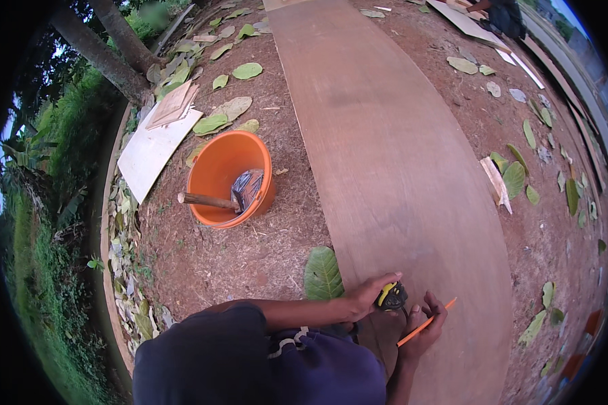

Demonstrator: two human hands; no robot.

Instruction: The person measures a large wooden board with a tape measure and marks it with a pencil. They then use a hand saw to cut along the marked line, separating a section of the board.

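Note:
A long brown plywood sheet (378, 135) lies on the ground, running away from me. Over its near part, my left hand (366, 297) grips a black and yellow tape measure (392, 295). My right hand (422, 327) holds an orange pencil (444, 307) just right of and below the tape, its fingers curled round it. Left of the sheet stands an orange bucket (223, 158) with a wooden handle (206, 200), probably of a hammer, and what look like nails (248, 182) inside. A large green leaf (321, 270) lies by the sheet's left edge.
Board offcuts (148, 155) lie at left, near two tree trunks (101, 54) and a grassy ditch. A wood scrap (495, 182) and leaves lie on the dirt at right. Another person (507, 20) crouches by boards (467, 25) at the far right.

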